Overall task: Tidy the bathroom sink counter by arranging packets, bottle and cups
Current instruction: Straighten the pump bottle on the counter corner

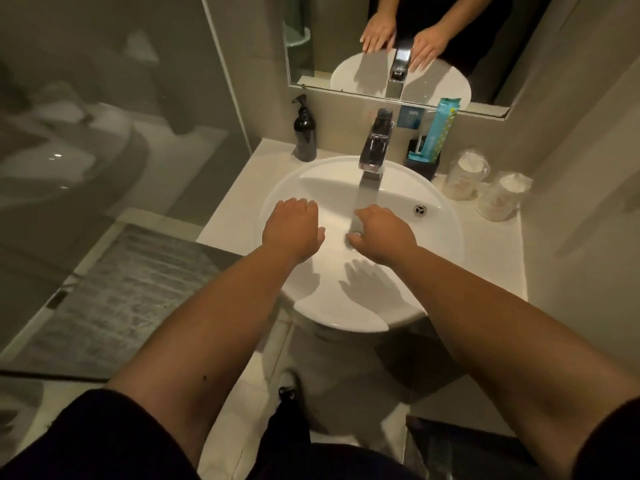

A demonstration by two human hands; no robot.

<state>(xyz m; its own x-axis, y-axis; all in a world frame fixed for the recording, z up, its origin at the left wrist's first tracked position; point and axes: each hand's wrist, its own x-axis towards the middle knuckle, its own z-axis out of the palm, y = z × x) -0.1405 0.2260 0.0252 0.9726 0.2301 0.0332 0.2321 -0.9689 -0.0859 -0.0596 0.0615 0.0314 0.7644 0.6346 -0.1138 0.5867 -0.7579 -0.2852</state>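
Both hands are held empty over the sink [446, 237], fingers loosely extended. The wrapped cups [485, 188] and upright packets [437, 133] lie beyond the right hand [382, 235]; the bottle [304, 133], upright, is nearer the left hand [292, 230].

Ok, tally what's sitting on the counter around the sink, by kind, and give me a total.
Black pump bottle: 1
Wrapped cups: 2
Black holder: 1
Teal packets in the holder: at least 1, exact number unclear
Total: at least 5
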